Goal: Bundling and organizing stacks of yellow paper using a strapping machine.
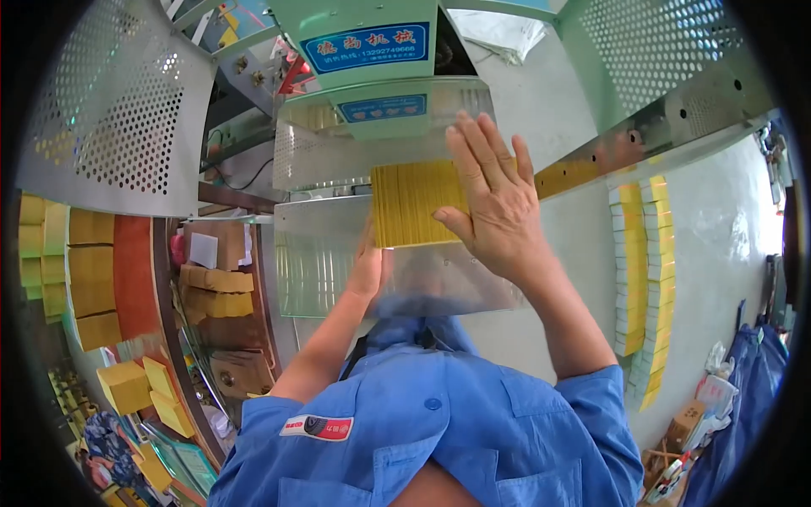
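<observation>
A block of thin yellow sheets (414, 204), stacked on edge with fine lines across it, sits over the shiny metal plates in front of me. My right hand (498, 198) lies flat across its right end, palm toward the sheets, fingers stretched upward and thumb out to the left. Along the block's left side, my left hand (368, 260) stands upright with straight fingers, partly hidden at the tips. Between the two hands the block is flanked on both sides. Beneath it, the lower metal plate (321, 253) gives a blurred reflection.
A green machine housing (363, 25) with a blue label rises ahead. Perforated guards (127, 110) flank it left and right. Two rows of yellow-and-white stacks (629, 270) stand on the floor at right. More yellow blocks (122, 384) and brown cardboard (220, 291) lie at left.
</observation>
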Demonstrator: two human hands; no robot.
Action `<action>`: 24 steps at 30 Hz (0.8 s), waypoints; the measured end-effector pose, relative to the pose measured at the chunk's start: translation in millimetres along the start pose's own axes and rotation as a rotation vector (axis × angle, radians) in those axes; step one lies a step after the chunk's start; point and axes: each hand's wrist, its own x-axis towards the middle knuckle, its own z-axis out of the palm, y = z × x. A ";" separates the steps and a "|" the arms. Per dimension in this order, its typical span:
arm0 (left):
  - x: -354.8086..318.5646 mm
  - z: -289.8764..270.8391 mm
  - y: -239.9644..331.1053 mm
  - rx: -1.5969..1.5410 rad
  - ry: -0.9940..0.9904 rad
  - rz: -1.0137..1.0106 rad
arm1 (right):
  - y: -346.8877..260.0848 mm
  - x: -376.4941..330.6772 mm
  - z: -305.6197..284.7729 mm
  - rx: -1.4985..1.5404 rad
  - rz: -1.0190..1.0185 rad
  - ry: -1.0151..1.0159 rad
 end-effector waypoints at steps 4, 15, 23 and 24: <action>7.4 2.6 -5.5 0.067 -0.017 -0.012 | 0.1 -3.6 47.7 0.018 0.033 -0.049; 11.7 -5.3 -18.4 0.129 0.045 -0.040 | -13.0 -12.2 44.3 0.362 -0.101 0.191; 12.9 -18.6 -25.0 0.216 -0.022 -0.035 | 75.5 -140.2 71.2 0.741 0.595 0.522; 16.2 -14.2 -24.5 0.147 -0.007 -0.005 | 84.6 -140.1 85.9 0.938 0.655 0.425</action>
